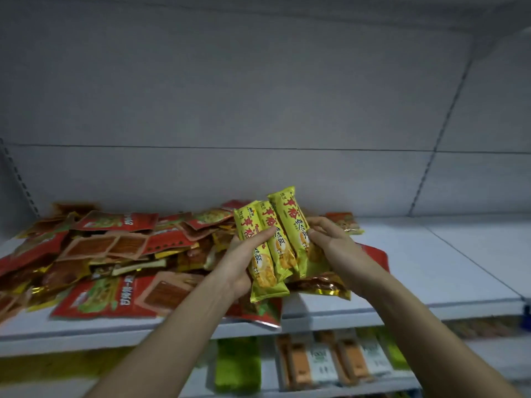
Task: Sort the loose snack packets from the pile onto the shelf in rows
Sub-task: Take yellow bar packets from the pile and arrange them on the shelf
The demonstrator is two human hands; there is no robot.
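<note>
Three long yellow snack packets (275,239) with red lettering are held side by side above the pile. My left hand (244,259) grips them from the left, thumb across the front. My right hand (330,239) holds the right edge of the same bundle. Under and to the left of them, a loose pile of red and gold snack packets (109,248) covers the left half of the white shelf (431,259). A gold-edged packet (324,285) lies just below the bundle.
The right part of the shelf is bare white board, with a seam running back at the right. A grey back panel rises behind. A lower shelf holds green, orange and white packages (310,363) standing in rows.
</note>
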